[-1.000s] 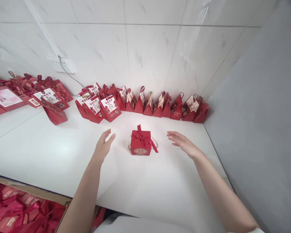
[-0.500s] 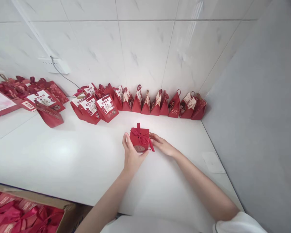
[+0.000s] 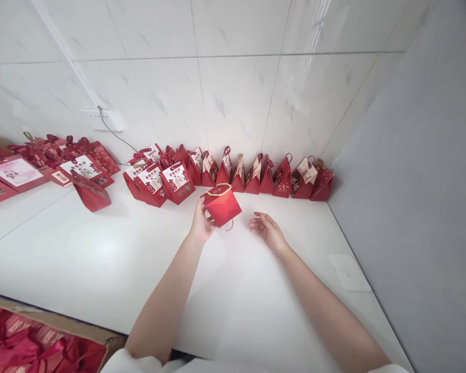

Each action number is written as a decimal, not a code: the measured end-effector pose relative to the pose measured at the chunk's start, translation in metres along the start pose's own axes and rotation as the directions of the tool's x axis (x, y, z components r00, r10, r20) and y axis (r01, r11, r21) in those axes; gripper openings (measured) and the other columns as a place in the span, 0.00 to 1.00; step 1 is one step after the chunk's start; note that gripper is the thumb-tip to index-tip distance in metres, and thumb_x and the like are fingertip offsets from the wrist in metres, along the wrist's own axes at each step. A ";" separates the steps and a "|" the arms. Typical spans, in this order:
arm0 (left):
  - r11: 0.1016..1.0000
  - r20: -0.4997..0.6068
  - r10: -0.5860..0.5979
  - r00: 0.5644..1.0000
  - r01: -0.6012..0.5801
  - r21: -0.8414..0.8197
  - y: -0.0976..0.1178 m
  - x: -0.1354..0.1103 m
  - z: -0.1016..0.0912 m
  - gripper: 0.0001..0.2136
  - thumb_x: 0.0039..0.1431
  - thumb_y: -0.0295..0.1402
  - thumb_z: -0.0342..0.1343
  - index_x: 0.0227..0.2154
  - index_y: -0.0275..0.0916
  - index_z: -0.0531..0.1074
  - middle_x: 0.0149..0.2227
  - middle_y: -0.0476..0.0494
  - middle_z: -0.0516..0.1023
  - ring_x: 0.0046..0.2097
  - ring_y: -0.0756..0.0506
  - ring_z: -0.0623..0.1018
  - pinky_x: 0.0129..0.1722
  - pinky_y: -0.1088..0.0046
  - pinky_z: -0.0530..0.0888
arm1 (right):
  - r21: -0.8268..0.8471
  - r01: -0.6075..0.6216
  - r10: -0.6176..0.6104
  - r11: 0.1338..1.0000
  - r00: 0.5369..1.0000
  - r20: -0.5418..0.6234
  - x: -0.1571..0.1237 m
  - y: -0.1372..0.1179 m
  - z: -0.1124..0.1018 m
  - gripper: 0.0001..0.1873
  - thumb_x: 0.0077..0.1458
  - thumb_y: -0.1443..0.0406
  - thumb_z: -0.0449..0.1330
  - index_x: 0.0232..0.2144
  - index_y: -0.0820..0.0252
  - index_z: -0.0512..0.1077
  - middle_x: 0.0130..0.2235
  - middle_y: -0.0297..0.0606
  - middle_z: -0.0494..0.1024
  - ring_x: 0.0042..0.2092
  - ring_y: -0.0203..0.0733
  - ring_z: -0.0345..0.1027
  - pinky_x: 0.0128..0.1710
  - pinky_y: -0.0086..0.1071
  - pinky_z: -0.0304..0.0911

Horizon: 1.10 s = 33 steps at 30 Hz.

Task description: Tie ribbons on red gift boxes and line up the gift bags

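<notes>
Raised above the white tabletop is a small red gift box [image 3: 222,209] with gold cord loops at its top and bottom edges. A plain folded red face points toward me. My left hand [image 3: 202,224] grips the box from its left side, the fingers partly hidden beneath it. To the right of the box, and apart from it, is my right hand [image 3: 270,231], its fingers loosely curled and holding nothing.
Red gift boxes [image 3: 281,178] stand in a row along the tiled wall, with tagged ones [image 3: 177,182] left of them and a further group [image 3: 90,192] at far left. A carton [image 3: 108,342] of red ribboned boxes sits lower left. A grey panel [image 3: 419,207] bounds the right.
The gift box has turned: its bow and round window are out of sight, and gold cord shows. My right hand has let go and moved right. The view has tilted up slightly.
</notes>
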<state>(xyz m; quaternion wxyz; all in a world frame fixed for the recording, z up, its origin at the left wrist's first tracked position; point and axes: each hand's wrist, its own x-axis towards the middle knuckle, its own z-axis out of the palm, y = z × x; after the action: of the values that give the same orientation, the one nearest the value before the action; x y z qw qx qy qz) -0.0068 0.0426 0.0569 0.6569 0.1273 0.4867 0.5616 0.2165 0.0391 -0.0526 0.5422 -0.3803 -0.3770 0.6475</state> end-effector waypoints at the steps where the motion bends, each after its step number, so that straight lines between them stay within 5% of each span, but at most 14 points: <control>1: 0.999 0.030 0.043 0.999 -0.043 0.026 -0.003 0.000 -0.003 0.26 0.54 0.50 0.58 0.53 0.46 0.68 0.39 0.42 0.74 0.35 0.44 0.78 0.34 0.67 0.77 | 0.005 0.002 -0.002 1.000 1.000 0.004 -0.001 0.000 -0.001 0.24 0.53 0.45 0.63 0.44 0.53 0.73 0.39 0.37 0.79 0.40 0.43 0.75 0.40 0.37 0.71; 5: 0.897 0.310 0.257 0.915 -0.345 0.277 -0.009 -0.008 -0.033 0.46 0.46 0.40 0.67 0.66 0.56 0.49 0.53 0.42 0.71 0.48 0.42 0.78 0.48 0.61 0.75 | -0.008 0.011 -0.011 1.000 0.999 0.034 -0.003 0.000 -0.003 0.22 0.53 0.46 0.64 0.43 0.53 0.74 0.38 0.37 0.79 0.39 0.41 0.75 0.41 0.36 0.70; 8: 0.703 0.544 0.133 0.828 -0.466 0.537 -0.001 -0.025 -0.069 0.58 0.41 0.31 0.71 0.69 0.59 0.37 0.65 0.41 0.61 0.64 0.38 0.65 0.64 0.55 0.60 | -0.042 0.008 -0.006 0.999 0.998 0.060 -0.003 0.002 -0.002 0.21 0.51 0.48 0.66 0.41 0.54 0.75 0.38 0.37 0.79 0.39 0.40 0.74 0.42 0.35 0.70; 11: 0.598 0.613 0.009 0.790 -0.495 0.630 0.017 -0.044 -0.094 0.54 0.45 0.29 0.65 0.69 0.60 0.37 0.70 0.44 0.54 0.71 0.38 0.52 0.68 0.51 0.50 | -0.075 -0.001 0.007 0.997 0.997 0.079 -0.003 0.003 -0.004 0.20 0.51 0.49 0.67 0.40 0.54 0.76 0.39 0.37 0.79 0.40 0.41 0.74 0.42 0.36 0.69; 13: 0.569 0.546 0.071 0.835 -0.484 0.665 0.031 -0.053 -0.097 0.44 0.49 0.29 0.58 0.68 0.58 0.47 0.69 0.45 0.56 0.71 0.38 0.51 0.67 0.49 0.51 | -0.091 -0.004 0.011 0.996 0.996 0.084 -0.003 0.002 -0.004 0.19 0.51 0.49 0.66 0.40 0.54 0.76 0.39 0.37 0.79 0.40 0.41 0.74 0.42 0.36 0.69; 17: 0.488 0.336 0.324 0.884 -0.461 0.742 0.050 -0.066 -0.075 0.29 0.53 0.32 0.51 0.61 0.46 0.65 0.60 0.39 0.70 0.64 0.37 0.67 0.64 0.50 0.60 | -0.119 -0.001 0.012 0.993 0.996 0.093 -0.003 0.002 -0.005 0.19 0.51 0.49 0.66 0.38 0.54 0.77 0.39 0.37 0.79 0.40 0.41 0.74 0.43 0.36 0.69; 21: 0.279 0.330 0.505 0.797 -0.513 0.812 0.050 -0.088 -0.037 0.24 0.60 0.44 0.51 0.57 0.43 0.68 0.56 0.40 0.74 0.58 0.39 0.72 0.61 0.58 0.65 | -0.143 0.008 0.006 0.990 0.995 0.100 -0.002 0.004 -0.006 0.19 0.51 0.48 0.66 0.37 0.54 0.77 0.39 0.38 0.79 0.40 0.41 0.74 0.43 0.37 0.69; 24: -0.009 0.481 0.362 0.799 -0.513 0.859 0.037 -0.104 -0.015 0.29 0.59 0.53 0.52 0.59 0.46 0.66 0.60 0.41 0.71 0.60 0.37 0.70 0.59 0.60 0.66 | -0.156 0.016 0.000 0.988 0.995 0.100 -0.002 0.005 -0.007 0.19 0.50 0.48 0.66 0.37 0.54 0.77 0.38 0.38 0.79 0.40 0.42 0.74 0.43 0.37 0.69; 27: -0.264 0.536 0.157 0.830 -0.487 0.832 0.021 -0.105 -0.006 0.43 0.46 0.57 0.61 0.63 0.41 0.61 0.61 0.34 0.68 0.63 0.30 0.66 0.62 0.53 0.61 | -0.172 0.020 -0.002 0.985 0.995 0.100 -0.002 0.005 -0.006 0.20 0.50 0.47 0.66 0.37 0.54 0.76 0.38 0.38 0.79 0.41 0.42 0.74 0.43 0.37 0.69; 30: -0.212 0.499 0.020 0.866 -0.484 0.849 0.019 -0.098 -0.012 0.46 0.38 0.50 0.68 0.62 0.40 0.63 0.57 0.32 0.72 0.59 0.27 0.69 0.61 0.51 0.63 | -0.191 0.019 0.000 0.981 0.995 0.100 -0.003 0.004 -0.005 0.21 0.49 0.47 0.66 0.37 0.55 0.76 0.38 0.38 0.79 0.41 0.42 0.74 0.43 0.37 0.69; 33: 0.122 0.536 -0.058 0.842 -0.527 0.841 0.034 -0.096 -0.026 0.39 0.34 0.37 0.70 0.56 0.44 0.70 0.57 0.37 0.72 0.59 0.28 0.71 0.57 0.57 0.70 | -0.208 0.015 0.005 0.978 0.995 0.097 -0.004 0.003 -0.003 0.21 0.49 0.46 0.66 0.36 0.55 0.76 0.38 0.38 0.79 0.40 0.42 0.74 0.42 0.37 0.69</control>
<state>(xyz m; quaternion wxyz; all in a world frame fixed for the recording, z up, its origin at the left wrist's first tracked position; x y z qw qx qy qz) -0.0382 -0.0389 0.1161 0.4056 0.7204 0.5372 0.1672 0.2190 0.0352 -0.0560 0.4821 -0.4022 -0.4697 0.6206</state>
